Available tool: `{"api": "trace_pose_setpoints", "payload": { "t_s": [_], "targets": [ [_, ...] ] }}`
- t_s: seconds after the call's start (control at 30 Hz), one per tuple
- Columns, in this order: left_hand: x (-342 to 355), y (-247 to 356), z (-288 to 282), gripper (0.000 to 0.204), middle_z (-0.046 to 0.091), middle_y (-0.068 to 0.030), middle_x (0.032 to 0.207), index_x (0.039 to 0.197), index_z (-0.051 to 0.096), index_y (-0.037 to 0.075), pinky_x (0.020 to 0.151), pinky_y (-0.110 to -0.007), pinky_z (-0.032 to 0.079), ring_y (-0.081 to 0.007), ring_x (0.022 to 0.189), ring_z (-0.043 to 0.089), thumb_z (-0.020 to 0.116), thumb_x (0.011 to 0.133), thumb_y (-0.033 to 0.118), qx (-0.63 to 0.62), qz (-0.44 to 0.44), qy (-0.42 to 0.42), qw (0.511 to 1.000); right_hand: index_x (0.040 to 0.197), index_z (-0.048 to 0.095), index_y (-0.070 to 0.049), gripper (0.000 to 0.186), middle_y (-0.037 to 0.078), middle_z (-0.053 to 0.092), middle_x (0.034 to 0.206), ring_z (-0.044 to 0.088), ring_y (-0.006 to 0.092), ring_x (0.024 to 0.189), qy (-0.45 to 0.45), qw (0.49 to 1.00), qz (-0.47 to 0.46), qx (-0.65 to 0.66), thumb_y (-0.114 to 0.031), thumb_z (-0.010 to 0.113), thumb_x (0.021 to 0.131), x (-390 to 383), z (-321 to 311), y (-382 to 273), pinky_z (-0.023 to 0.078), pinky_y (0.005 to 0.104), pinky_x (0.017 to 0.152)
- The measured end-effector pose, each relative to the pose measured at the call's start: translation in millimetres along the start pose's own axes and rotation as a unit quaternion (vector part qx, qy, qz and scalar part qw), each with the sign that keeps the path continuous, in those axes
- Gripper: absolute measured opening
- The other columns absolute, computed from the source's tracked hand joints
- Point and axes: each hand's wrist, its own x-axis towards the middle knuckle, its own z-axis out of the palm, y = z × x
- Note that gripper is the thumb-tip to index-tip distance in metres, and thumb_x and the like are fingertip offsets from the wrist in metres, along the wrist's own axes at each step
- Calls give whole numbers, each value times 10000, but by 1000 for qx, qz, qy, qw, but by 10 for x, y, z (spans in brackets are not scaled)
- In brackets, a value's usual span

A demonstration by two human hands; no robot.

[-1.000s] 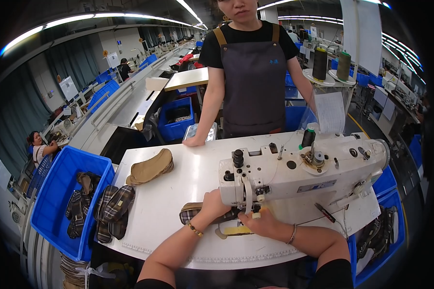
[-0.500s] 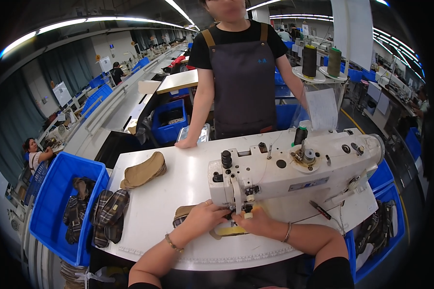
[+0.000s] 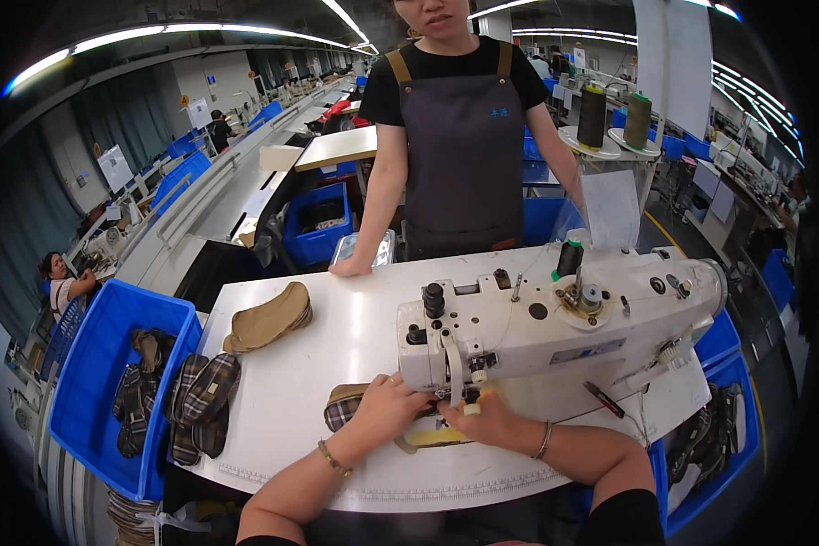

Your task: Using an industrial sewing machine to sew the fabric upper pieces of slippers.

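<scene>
A plaid fabric shoe piece with a tan top edge (image 3: pixel 344 409) lies at the needle end of a white sewing machine (image 3: pixel 555 332). My left hand (image 3: pixel 389 416) presses on its right part, fingers bent in toward the presser foot. Close beside the needle, my right hand (image 3: pixel 484 420) pinches at the work from the other side; its fingertips are partly hidden by the machine head. Both hands are closed, and the stitching spot between them is covered. Under my wrists, a yellow strip (image 3: pixel 441 438) shows on the table.
Tan sole-shaped pieces (image 3: pixel 268 318) are stacked at the left of the white table (image 3: pixel 337 341). Plaid shoe pieces (image 3: pixel 205 396) hang by a blue bin (image 3: pixel 82 414). Thread snips (image 3: pixel 604 400) lie right of my hands. Across the table stands a person in an apron (image 3: pixel 462 155).
More of the plaid side of the shoe piece shows left of my left hand. Both hands stay by the needle. The person opposite keeps a hand on the table edge.
</scene>
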Motion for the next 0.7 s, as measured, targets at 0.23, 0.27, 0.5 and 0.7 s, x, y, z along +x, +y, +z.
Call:
{"api": "trace_pose_setpoints", "payload": {
  "t_s": [0.23,0.27,0.5,0.7],
  "targets": [
    [38,28,-58,169,691,-3,917,966,747,201,737,-363,483,-206,927,639,694,816,257,-95,-56,5,994,1047,679,-33,238,140,715,908,701,297,828,-11,1000,-7,-9,-146,668,838,-2,22,64,556,374,696],
    [46,51,-93,157,694,-16,895,950,754,197,715,-368,495,-220,894,649,702,809,244,-107,-77,-7,991,1050,676,-32,238,139,714,901,702,294,829,-23,1000,-11,-16,-139,666,837,0,20,65,556,372,697],
    [71,108,-176,142,679,-62,778,927,766,177,670,-387,522,-260,787,657,715,802,221,-129,-102,21,986,952,675,-72,122,16,699,871,686,100,820,-9,1000,-21,-15,-40,640,839,-7,64,86,524,259,658],
    [52,67,-122,150,648,-97,739,948,769,194,676,-400,519,-284,769,643,696,835,261,-137,-121,14,983,921,635,-57,94,60,692,889,684,187,783,-13,859,-283,-427,-68,581,844,-15,81,205,536,275,645]
  ]
}}
